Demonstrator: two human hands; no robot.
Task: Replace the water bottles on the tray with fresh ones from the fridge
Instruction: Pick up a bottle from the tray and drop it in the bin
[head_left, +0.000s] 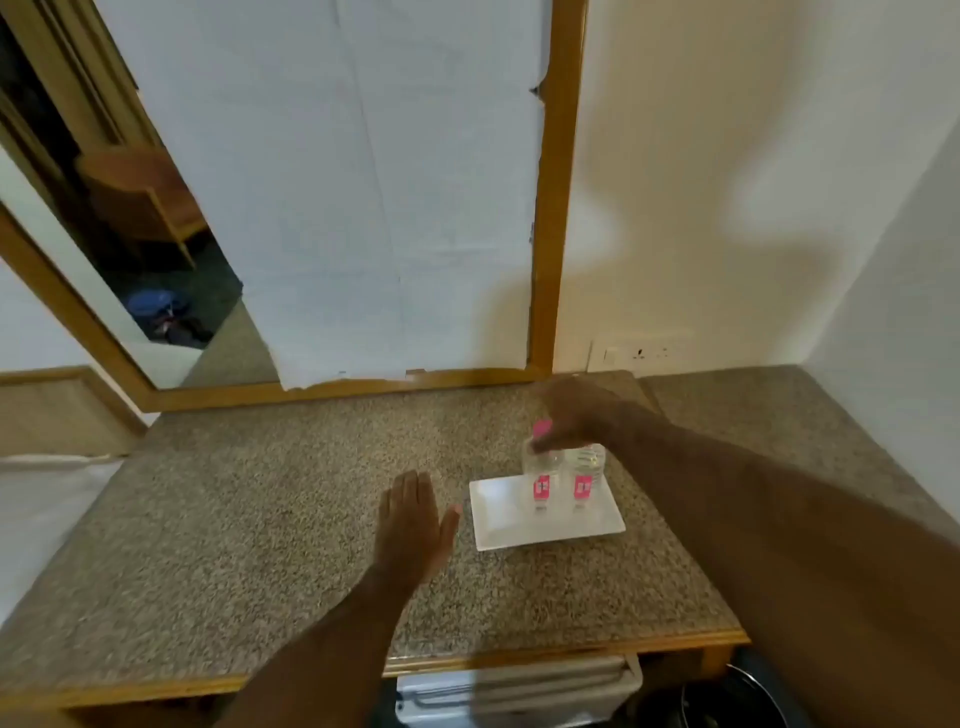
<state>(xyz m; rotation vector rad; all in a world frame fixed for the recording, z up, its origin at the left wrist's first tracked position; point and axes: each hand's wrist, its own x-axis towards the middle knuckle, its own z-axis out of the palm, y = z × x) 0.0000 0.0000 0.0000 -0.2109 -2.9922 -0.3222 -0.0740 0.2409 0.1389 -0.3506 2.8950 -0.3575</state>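
Two clear water bottles with pink labels stand upright side by side on a white rectangular tray (498, 525) on the speckled granite counter. My right hand (576, 413) reaches over their tops, fingers on the neck of the left bottle (541, 480), just under its pink cap; the right bottle (583, 475) has its top hidden by my hand. Whether the hand grips the left bottle is blurred. My left hand (413, 519) hovers flat over the counter just left of the tray, fingers together, holding nothing.
A wood-framed mirror (545, 234), mostly covered with white paper, rises behind the counter (260, 519). A wall socket plate (641, 354) sits at the back right. Below the counter's front edge a white fridge top (514, 691) shows, with a dark bin (737, 701) to its right.
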